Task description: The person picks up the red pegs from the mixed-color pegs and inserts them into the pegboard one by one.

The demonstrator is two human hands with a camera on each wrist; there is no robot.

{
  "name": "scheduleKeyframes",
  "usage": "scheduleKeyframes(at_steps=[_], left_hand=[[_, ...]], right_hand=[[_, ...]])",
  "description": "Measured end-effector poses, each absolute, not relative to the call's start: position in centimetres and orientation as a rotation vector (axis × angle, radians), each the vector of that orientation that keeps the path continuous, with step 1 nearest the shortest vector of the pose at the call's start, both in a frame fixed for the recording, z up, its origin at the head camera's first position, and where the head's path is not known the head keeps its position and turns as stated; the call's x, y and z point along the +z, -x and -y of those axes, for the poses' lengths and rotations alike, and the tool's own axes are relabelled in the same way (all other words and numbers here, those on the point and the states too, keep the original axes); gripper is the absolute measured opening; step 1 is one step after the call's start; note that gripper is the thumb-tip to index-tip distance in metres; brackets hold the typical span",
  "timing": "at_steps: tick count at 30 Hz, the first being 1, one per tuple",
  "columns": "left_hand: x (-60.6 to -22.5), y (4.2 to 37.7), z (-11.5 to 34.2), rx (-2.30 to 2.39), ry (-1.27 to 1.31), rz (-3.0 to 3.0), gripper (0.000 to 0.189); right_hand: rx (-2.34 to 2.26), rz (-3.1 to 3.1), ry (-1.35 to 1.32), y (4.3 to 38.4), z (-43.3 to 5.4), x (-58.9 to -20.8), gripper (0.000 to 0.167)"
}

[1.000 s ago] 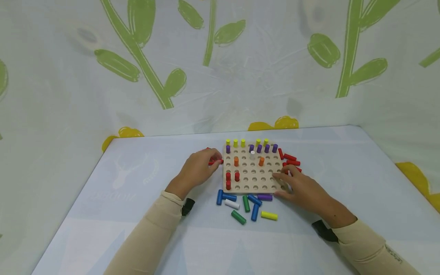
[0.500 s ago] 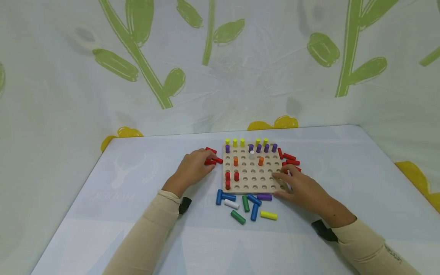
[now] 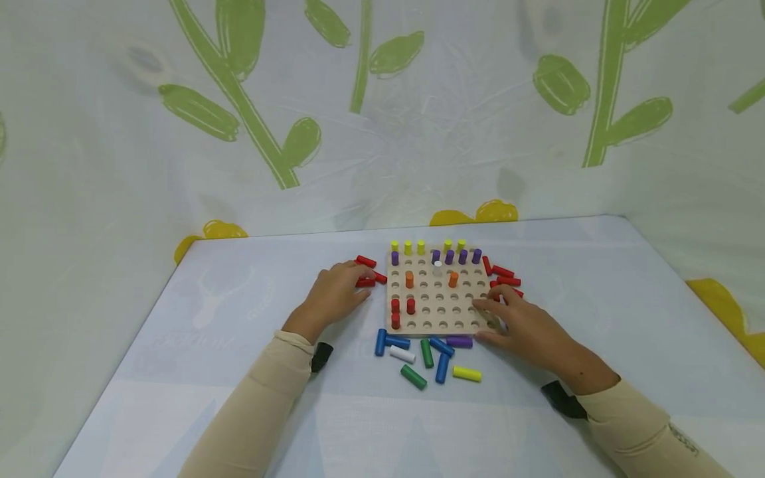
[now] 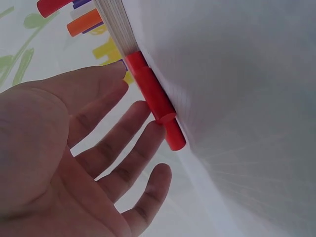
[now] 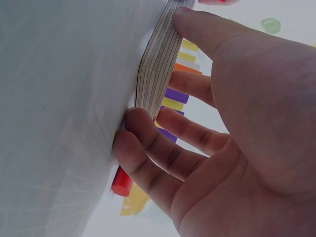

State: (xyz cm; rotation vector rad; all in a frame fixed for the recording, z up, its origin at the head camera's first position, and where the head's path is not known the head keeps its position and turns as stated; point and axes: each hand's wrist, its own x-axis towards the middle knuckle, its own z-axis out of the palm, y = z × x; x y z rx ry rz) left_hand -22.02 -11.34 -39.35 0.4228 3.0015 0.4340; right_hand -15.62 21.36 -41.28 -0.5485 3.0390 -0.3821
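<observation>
In the head view, a wooden pegboard (image 3: 418, 317) lies flat with upright pegs in some holes. My left hand (image 3: 335, 297) is just left of it, beside a few loose red pegs (image 3: 366, 261). In the left wrist view its fingers are spread and loosely bent; fingertips reach a red peg (image 4: 155, 94), though contact is unclear, and the thumb stands apart. My right hand (image 3: 528, 332) holds the board's near right corner. From the right wrist, the thumb rests at one edge of the layered board (image 5: 158, 59) and the fingers bend at the adjoining side.
Yellow pegs (image 3: 421, 247) and purple pegs (image 3: 449, 257) stand in the far rows. Loose blue (image 3: 380, 342), green (image 3: 414, 377), white (image 3: 402, 354), purple (image 3: 459, 342) and yellow (image 3: 467, 374) pegs lie in front of the board. Red pegs (image 3: 509, 281) are scattered at its right.
My left hand has drawn slightly left from the board's edge, and the red pegs beneath it have come into fuller view. The right hand keeps its place at the board's corner.
</observation>
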Motion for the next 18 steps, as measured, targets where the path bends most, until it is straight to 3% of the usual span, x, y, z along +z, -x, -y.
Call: scheduleKeyframes(at_steps=[18], left_hand=[[-39.85, 22.13, 11.22, 0.439, -0.395, -2.963, 0.038]], right_hand=[[-0.374, -3.034, 0.554, 15.74, -21.22, -41.15, 0.064]])
